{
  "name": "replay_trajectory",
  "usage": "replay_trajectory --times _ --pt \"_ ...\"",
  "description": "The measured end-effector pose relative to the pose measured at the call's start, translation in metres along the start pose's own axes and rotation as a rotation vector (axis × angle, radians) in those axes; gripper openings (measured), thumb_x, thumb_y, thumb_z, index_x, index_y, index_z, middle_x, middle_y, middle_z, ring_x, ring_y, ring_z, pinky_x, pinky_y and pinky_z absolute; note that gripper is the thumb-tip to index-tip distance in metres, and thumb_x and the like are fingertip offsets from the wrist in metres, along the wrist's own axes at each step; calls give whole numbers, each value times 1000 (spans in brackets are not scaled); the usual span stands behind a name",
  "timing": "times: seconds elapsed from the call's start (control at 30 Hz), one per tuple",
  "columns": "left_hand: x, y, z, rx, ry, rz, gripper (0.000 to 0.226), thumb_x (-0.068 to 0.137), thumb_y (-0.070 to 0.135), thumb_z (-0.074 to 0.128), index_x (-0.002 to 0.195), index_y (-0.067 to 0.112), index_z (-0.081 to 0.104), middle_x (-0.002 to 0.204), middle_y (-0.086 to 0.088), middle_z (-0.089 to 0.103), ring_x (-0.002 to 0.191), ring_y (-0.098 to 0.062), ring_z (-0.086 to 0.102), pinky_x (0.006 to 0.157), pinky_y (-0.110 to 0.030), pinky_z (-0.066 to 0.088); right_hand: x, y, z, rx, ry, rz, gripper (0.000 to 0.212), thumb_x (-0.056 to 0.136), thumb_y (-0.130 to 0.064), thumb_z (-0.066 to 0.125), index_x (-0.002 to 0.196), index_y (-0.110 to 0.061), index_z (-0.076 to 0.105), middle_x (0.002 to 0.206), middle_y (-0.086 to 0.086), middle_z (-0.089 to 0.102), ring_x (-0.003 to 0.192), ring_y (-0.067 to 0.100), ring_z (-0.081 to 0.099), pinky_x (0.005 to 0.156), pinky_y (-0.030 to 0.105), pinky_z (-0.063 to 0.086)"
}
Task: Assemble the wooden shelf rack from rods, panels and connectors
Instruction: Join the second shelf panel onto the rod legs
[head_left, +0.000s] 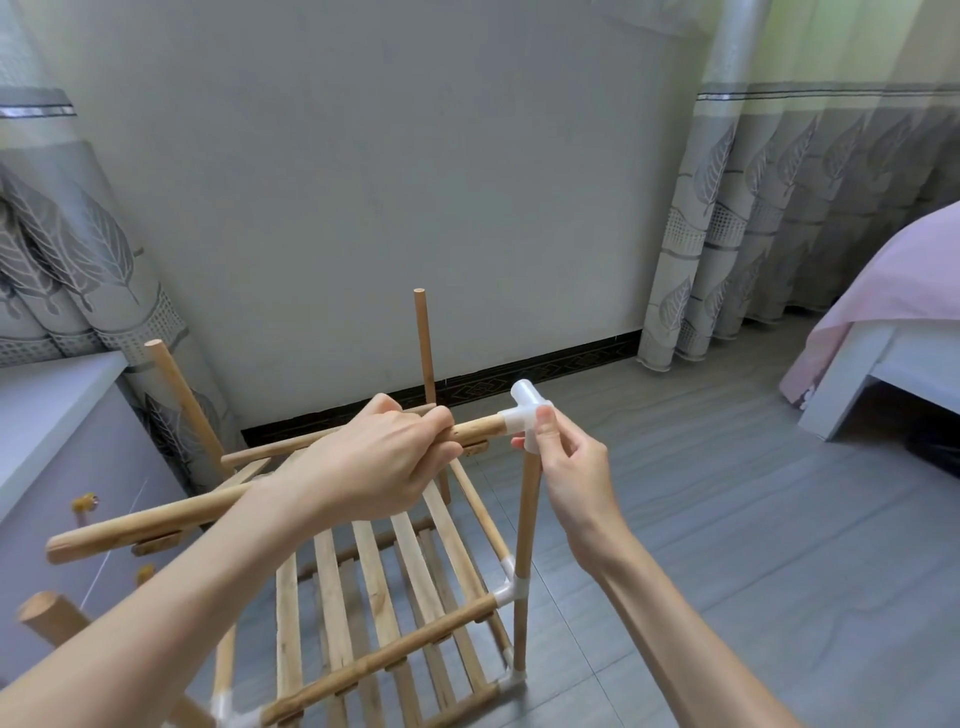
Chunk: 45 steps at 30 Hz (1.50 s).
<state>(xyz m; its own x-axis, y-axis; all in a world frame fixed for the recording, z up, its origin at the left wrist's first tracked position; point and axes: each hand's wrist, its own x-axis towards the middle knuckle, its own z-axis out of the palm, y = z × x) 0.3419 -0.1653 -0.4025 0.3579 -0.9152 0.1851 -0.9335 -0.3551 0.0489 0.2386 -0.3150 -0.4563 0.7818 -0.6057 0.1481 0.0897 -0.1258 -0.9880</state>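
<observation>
Two hands raised over the rack (395, 597): left hand (374, 462) curled around a rod (475, 430), right hand (563, 467) pinching its white connector (524, 413).

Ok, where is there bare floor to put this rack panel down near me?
Free: the grey floor right of the wooden slatted rack, between it and the white bed frame. Crowded: left side, where loose rods lean by the pale cabinet, and under both hands.

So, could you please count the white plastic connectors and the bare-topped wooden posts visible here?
Translucent white plastic connectors: 4
Round wooden posts with bare tops: 3
Total: 7
</observation>
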Motion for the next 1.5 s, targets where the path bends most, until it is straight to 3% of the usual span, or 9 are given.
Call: replay_trajectory --times 0.13,0.23,0.47,0.7,0.83,1.0,1.2,1.33,1.5 --pt "-8 2 -3 -47 -32 -51 26 100 38 25 105 21 43 79 11 47 98 -18 48 82 1 19 -3 -2 5 -42 -22 -18 24 99 -39 32 105 -39 55 97 2 63 94 6 58 65 3 41" --pt "-10 3 -5 -20 -14 -66 19 99 42 27 100 27 40 75 12 45 77 -9 48 64 -11 33 -3 -4 8 -54 -66 -11 26 100 -38 27 90 -39 52 93 2 59 92 5 54 69 11 36" --pt "-29 3 -4 41 125 -184 35 93 52 32 112 31 52 99 12 43 85 -4 43 67 -20 45 -4 -5 5 -7 -84 48 28 101 -35 29 109 -29 55 89 -2 58 87 3 53 72 15 37" --pt "-50 -5 -10 -16 22 -242 30 94 49 32 111 30 47 94 13 47 79 -4 47 62 -15 38 0 -8 1 136 -132 112 32 100 -34 36 121 -24 57 104 -5 62 94 9 58 83 24 42" --pt "-49 2 -8 171 16 -162 38 83 61 12 98 33 33 84 16 38 71 -2 43 58 -16 42 12 -17 0 144 -142 205 46 98 -47 31 101 -16 65 82 3 58 76 12 53 78 30 44" --pt "-49 1 -5 317 117 -141 40 95 56 15 79 28 39 61 17 28 37 -2 20 32 -11 12 27 -27 7 82 -163 196 35 100 -29 30 92 -12 59 82 12 51 61 13 43 58 27 37" --pt "-41 -10 -3 300 99 -48 30 97 54 12 81 30 18 50 13 17 32 -7 16 32 -12 8 30 -17 11 71 -117 153 32 99 -25 30 87 -12 56 74 8 45 58 11 38 54 25 33" --pt "-35 -7 1 255 -31 -78 42 85 64 -1 86 29 21 61 12 36 48 -8 39 45 -20 34 33 -12 12 56 -99 147 33 100 -26 29 87 -13 56 77 7 45 62 12 39 55 24 34" --pt "-27 -2 -4 202 -154 -116 32 92 56 14 90 26 27 67 10 40 56 -8 42 57 -21 38 33 -11 9 32 -92 125 33 100 -26 28 88 -13 55 74 4 45 62 11 40 54 22 36"
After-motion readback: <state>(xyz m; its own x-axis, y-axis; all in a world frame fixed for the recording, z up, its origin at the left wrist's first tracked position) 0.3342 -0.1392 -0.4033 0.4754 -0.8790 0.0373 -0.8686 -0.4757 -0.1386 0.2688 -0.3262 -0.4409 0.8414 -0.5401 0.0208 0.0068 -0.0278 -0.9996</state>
